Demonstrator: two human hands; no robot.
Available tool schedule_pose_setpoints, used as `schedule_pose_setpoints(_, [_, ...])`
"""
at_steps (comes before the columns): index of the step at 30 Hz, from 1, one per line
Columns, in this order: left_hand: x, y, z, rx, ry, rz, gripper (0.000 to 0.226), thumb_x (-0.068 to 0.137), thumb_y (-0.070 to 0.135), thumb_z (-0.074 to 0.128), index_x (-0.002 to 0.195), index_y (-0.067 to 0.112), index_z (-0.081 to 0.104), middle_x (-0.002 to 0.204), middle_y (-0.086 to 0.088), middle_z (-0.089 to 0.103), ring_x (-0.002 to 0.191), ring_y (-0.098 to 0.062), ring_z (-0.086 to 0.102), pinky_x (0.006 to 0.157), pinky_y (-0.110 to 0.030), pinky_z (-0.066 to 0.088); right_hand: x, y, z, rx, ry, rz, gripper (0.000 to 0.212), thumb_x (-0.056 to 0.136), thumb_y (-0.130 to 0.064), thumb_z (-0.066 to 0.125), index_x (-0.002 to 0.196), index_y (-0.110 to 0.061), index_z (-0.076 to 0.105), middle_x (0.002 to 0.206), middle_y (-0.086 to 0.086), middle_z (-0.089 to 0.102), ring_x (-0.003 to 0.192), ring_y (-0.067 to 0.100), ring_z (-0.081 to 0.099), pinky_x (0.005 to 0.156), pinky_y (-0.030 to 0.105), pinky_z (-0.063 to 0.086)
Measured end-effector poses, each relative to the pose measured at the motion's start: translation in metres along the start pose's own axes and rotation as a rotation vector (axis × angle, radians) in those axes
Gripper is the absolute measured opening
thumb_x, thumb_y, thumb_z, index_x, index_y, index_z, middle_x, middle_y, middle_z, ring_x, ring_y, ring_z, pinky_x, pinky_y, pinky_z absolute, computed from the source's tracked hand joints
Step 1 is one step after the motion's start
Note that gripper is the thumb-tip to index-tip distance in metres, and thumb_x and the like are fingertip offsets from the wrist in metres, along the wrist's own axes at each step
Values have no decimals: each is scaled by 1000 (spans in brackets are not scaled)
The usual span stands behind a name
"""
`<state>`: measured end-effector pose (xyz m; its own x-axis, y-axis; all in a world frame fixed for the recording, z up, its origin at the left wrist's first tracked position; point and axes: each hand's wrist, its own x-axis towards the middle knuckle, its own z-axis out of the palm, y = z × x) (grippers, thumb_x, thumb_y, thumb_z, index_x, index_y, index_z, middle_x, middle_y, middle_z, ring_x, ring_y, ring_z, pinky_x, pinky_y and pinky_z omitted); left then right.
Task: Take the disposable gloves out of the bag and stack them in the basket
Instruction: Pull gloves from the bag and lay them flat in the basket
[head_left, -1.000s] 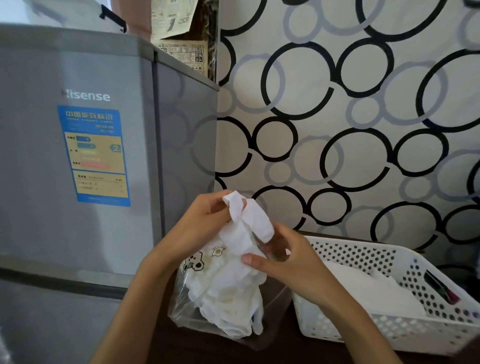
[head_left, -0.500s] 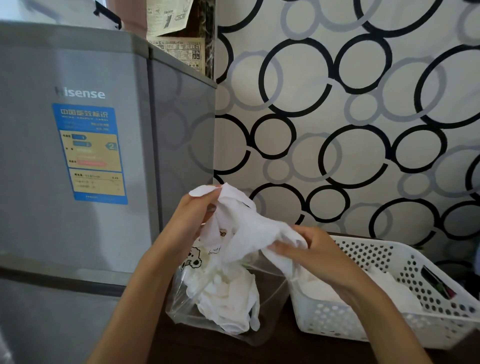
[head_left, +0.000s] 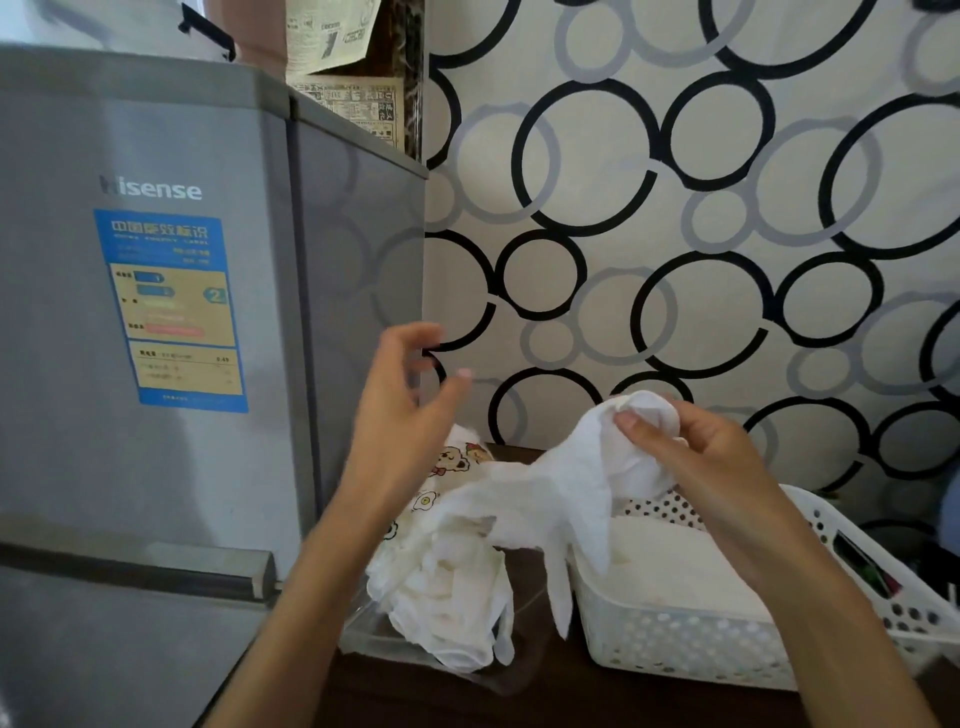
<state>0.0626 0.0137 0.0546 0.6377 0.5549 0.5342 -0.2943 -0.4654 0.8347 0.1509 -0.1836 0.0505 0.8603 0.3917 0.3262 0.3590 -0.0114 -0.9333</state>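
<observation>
My right hand (head_left: 691, 457) grips one white disposable glove (head_left: 566, 493) by its cuff, above the left end of the white perforated basket (head_left: 675, 644). The glove's fingers hang down over the basket's left rim and trail back to the bag. A clear plastic bag (head_left: 410, 639) with cartoon prints lies on the dark table left of the basket, holding a bundle of white gloves (head_left: 447, 587). My left hand (head_left: 405, 395) hovers above the bag with fingers loosely spread, holding nothing. A flat layer of white gloves (head_left: 670, 571) lies inside the basket.
A grey Hisense fridge (head_left: 156, 312) stands close on the left, its side next to the bag. A wall with black and grey circle wallpaper (head_left: 675, 208) is right behind the table. Dark objects (head_left: 862, 566) sit in the basket's right end.
My left hand has let go of the glove and lifted away. My right hand has carried the glove to the right, over the basket.
</observation>
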Motion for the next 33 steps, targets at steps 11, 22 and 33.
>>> schedule_pose_setpoints(11, [-20, -3, 42, 29, -509, 10, 13, 92, 33, 59, 94, 22, 65, 89, 9, 72, 79, -3, 68, 74, -24, 56, -1, -3, -17, -9, 61, 20, 44, 85, -50, 52, 91, -8, 64, 84, 13, 64, 71, 11, 59, 60, 22, 46])
schedule_pose_setpoints(22, [-5, 22, 69, -16, -680, -47, 30, 96, 38, 51, 82, 22, 72, 60, -1, 65, 55, -9, 52, 58, -17, 39, -15, -32, -70, -329, -6, -172, 19, 65, -27, 80, 80, -21, 70, 73, -9, 69, 58, 0, 60, 52, 12, 47])
schedule_pose_setpoints(33, [1, 34, 87, -14, -596, -3, 28, 99, 30, 49, 98, 11, 69, 99, -20, 67, 80, -24, 60, 78, -33, 47, -10, -44, -115, -238, 244, -113, 7, 88, -26, 64, 90, -29, 70, 78, -13, 71, 71, 1, 65, 60, 13, 48])
